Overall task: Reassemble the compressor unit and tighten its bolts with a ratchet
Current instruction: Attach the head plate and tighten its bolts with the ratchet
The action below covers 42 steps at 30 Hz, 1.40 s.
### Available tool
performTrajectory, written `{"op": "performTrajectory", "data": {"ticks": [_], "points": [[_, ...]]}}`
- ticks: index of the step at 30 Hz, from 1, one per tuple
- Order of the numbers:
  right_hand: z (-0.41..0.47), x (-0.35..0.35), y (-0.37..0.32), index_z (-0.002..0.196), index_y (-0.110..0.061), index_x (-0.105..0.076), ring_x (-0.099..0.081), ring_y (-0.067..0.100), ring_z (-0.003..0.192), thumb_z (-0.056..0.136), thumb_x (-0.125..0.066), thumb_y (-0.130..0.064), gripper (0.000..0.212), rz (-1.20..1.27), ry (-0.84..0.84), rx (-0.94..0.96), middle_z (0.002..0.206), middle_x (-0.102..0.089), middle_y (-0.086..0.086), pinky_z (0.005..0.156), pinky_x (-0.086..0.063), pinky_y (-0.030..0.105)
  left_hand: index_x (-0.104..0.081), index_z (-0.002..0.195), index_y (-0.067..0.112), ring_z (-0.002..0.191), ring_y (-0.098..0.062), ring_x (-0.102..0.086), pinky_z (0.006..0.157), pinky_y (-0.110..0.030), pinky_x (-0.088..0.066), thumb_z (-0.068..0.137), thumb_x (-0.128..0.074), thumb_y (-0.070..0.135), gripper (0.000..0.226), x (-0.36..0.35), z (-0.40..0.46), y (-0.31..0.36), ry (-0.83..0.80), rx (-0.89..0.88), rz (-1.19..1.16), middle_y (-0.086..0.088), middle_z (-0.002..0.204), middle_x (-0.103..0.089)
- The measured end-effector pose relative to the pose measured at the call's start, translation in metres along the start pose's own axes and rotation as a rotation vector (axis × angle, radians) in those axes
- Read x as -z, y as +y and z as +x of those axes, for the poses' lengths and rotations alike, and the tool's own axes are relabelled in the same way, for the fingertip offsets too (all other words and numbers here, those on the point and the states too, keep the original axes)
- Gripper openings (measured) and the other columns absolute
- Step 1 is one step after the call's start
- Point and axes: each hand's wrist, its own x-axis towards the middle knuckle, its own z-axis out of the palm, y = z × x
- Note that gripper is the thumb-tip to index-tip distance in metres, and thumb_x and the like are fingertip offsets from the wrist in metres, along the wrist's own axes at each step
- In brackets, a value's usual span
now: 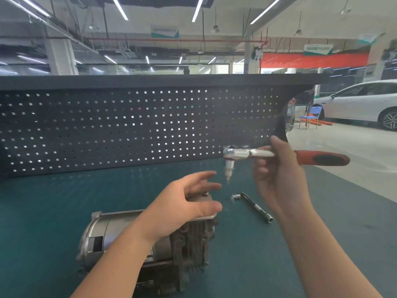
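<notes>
The grey metal compressor unit lies on the green bench mat, its finned block toward the right with a flat cover plate on top. My left hand hovers over that plate with fingers spread and relaxed, thumb near the plate's edge. My right hand grips a ratchet with a red and black handle, held level above the mat. The ratchet's chrome head with a socket and bit points down, just right of my left fingertips.
An extension bar and a small bolt lie on the mat to the right of the compressor. A dark pegboard stands along the bench's back edge. A white car is parked beyond on the right.
</notes>
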Motion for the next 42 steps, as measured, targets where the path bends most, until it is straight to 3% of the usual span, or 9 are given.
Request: {"op": "performTrajectory", "data": {"ticks": [5, 12, 22, 25, 28, 30, 32, 36, 42], "points": [[-0.009, -0.005, 0.035, 0.077, -0.011, -0.05, -0.053, 0.008, 0.044, 0.098, -0.053, -0.011, 0.021, -0.032, -0.049, -0.05, 0.057, -0.059, -0.001, 0.041, -0.043, 0.017, -0.062, 0.121, 0.027, 0.109, -0.009, -0.067, 0.09, -0.019, -0.051, 0.081, -0.051, 0.068, 0.058, 0.0, -0.003, 0.005, 0.065, -0.066, -0.085, 0.005, 0.109, -0.074], [-0.006, 0.007, 0.056, 0.074, -0.013, -0.052, -0.053, 0.008, 0.043, 0.087, -0.065, -0.027, 0.023, 0.003, -0.051, -0.186, 0.057, -0.058, -0.001, 0.041, -0.042, 0.016, -0.07, 0.084, 0.025, 0.087, -0.015, -0.074, 0.072, -0.02, -0.055, 0.087, -0.06, 0.033, 0.013, -0.004, 0.004, -0.004, 0.174, 0.014, -0.113, -0.006, 0.088, -0.077], [-0.01, 0.016, 0.015, 0.057, -0.016, -0.049, -0.027, 0.006, 0.031, 0.075, -0.054, -0.069, 0.056, -0.458, -0.391, -0.82, 0.05, -0.036, -0.002, 0.028, -0.019, 0.012, -0.069, 0.083, 0.018, 0.083, -0.021, -0.075, 0.072, -0.02, -0.057, 0.096, -0.053, 0.013, 0.021, -0.002, 0.005, -0.006, 0.29, -0.021, -0.173, -0.009, 0.085, -0.077], [-0.025, 0.014, -0.007, 0.06, -0.021, -0.056, -0.046, 0.01, 0.042, 0.078, -0.07, -0.052, 0.038, -0.725, -0.494, -0.241, 0.054, -0.052, -0.005, 0.039, -0.038, 0.017, -0.073, 0.081, 0.018, 0.083, -0.018, -0.075, 0.069, -0.017, -0.055, 0.096, -0.055, 0.013, 0.024, -0.002, 0.004, -0.008, 0.293, -0.012, -0.134, -0.007, 0.084, -0.077], [-0.017, 0.004, -0.005, 0.105, -0.039, -0.064, -0.058, -0.001, 0.099, 0.077, -0.063, -0.058, 0.034, -1.473, -0.528, 0.464, 0.104, -0.066, -0.023, 0.088, -0.041, 0.012, -0.076, 0.084, 0.022, 0.085, -0.017, -0.075, 0.075, -0.022, -0.056, 0.094, -0.056, 0.016, 0.023, -0.001, 0.004, -0.009, 0.303, -0.007, -0.09, -0.004, 0.086, -0.078], [-0.009, -0.003, 0.002, 0.129, -0.036, -0.059, -0.055, -0.001, 0.114, 0.082, -0.066, -0.051, 0.049, -1.601, -0.596, 0.271, 0.124, -0.062, -0.022, 0.101, -0.041, 0.02, -0.076, 0.093, 0.022, 0.089, -0.017, -0.074, 0.082, -0.03, -0.054, 0.091, -0.058, 0.024, 0.018, 0.0, 0.004, -0.01, 0.302, -0.025, -0.074, -0.003, 0.09, -0.078], [-0.006, -0.004, 0.008, 0.124, -0.032, -0.066, -0.064, -0.005, 0.096, 0.087, -0.071, -0.034, 0.038, -1.465, -0.601, 0.098, 0.11, -0.068, -0.023, 0.088, -0.049, 0.02, -0.077, 0.094, 0.025, 0.091, -0.016, -0.074, 0.085, -0.033, -0.052, 0.082, -0.059, 0.033, 0.023, 0.0, 0.003, -0.008, 0.299, -0.053, -0.079, -0.002, 0.092, -0.078], [-0.009, -0.004, 0.013, 0.108, -0.029, -0.075, -0.063, -0.004, 0.065, 0.083, -0.077, -0.018, 0.027, -1.264, -0.499, 0.116, 0.092, -0.066, -0.031, 0.063, -0.043, 0.008, -0.078, 0.089, 0.029, 0.086, -0.012, -0.074, 0.074, -0.018, -0.054, 0.077, -0.058, 0.034, 0.024, -0.001, 0.003, -0.009, 0.295, -0.07, -0.097, -0.001, 0.088, -0.078], [-0.012, -0.014, 0.012, 0.089, -0.022, -0.078, -0.063, -0.01, 0.085, 0.072, -0.085, -0.018, 0.018, -1.213, -0.36, 0.144, 0.093, -0.07, -0.025, 0.068, -0.042, 0.003, -0.076, 0.095, 0.019, 0.087, -0.017, -0.075, 0.067, -0.015, -0.055, 0.078, -0.06, 0.029, 0.026, 0.001, 0.003, -0.01, 0.309, -0.063, -0.174, -0.006, 0.089, -0.078]]}}
